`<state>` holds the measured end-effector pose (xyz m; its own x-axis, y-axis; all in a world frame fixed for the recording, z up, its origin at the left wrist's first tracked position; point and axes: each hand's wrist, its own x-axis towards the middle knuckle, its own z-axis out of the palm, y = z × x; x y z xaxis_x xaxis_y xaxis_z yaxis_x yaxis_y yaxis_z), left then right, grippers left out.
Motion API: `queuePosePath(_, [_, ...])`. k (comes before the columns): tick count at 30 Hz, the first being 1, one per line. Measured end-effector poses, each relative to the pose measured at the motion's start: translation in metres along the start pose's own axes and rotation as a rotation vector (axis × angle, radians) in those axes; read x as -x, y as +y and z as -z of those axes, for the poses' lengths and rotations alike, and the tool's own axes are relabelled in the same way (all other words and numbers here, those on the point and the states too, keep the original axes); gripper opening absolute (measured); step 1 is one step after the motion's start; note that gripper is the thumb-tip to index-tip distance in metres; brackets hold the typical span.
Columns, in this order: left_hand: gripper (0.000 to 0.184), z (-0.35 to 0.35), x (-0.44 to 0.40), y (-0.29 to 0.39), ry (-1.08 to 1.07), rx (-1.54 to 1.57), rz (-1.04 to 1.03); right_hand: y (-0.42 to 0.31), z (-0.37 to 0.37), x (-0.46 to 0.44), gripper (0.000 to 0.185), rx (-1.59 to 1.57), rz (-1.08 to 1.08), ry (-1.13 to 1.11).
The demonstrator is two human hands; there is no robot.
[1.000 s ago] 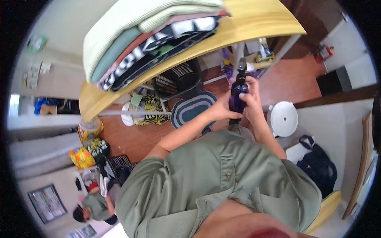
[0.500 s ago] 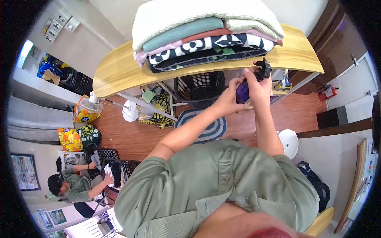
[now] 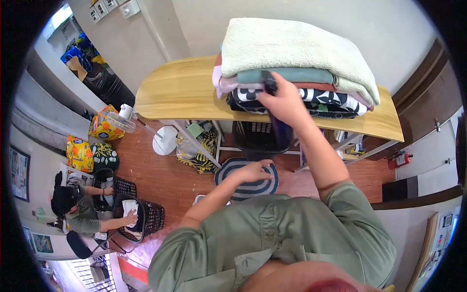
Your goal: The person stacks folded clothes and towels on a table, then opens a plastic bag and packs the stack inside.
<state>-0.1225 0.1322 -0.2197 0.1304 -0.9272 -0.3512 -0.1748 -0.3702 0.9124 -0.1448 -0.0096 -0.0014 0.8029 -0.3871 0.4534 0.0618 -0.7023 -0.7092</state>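
Note:
My right hand [image 3: 287, 100] is wrapped round the neck of a spray bottle [image 3: 280, 132] with a black trigger head and a dark purple body, partly blurred by motion. The bottle hangs upright in front of a stack of folded laundry [image 3: 296, 80], its head close to the front folds. White, teal, pink and black-and-white patterned cloths make up the stack on a wooden table [image 3: 170, 92]. Lower down, in front of my body, my left hand [image 3: 255, 171] is empty with its fingers apart, above a striped oval rug [image 3: 231, 187].
Under the table stands a black basket [image 3: 253, 136]. A white fan [image 3: 164, 140] and patterned bags [image 3: 80, 153] are at the left. Farther left, another person [image 3: 82, 219] handles cloth over black laundry baskets [image 3: 154, 219]. A fire extinguisher [image 3: 400, 159] is at the right.
My left hand has let go of the spray bottle and dropped toward my body. My right hand has carried the bottle left, in front of the laundry. The view has shifted.

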Motion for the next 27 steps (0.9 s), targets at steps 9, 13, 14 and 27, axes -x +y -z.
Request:
queuePosePath(9, [0.06,0.021,0.059,-0.084,0.162,0.313,0.16,0.107,0.227,0.081,0.024,-0.425,-0.581,0.37])
queuePosePath(13, [0.055,0.032,0.064,-0.1,0.294,0.306,0.278,0.174,0.289,0.046,0.021,-0.148,-0.656,0.185])
queuePosePath(14, [0.053,0.033,0.061,-0.102,0.341,0.321,0.251,0.164,0.299,0.024,0.023,-0.154,-0.622,0.133])
queuePosePath(27, [0.053,0.001,-0.032,-0.017,0.438,0.394,0.196,0.094,0.212,-0.213,0.022,0.323,-0.296,-0.446])
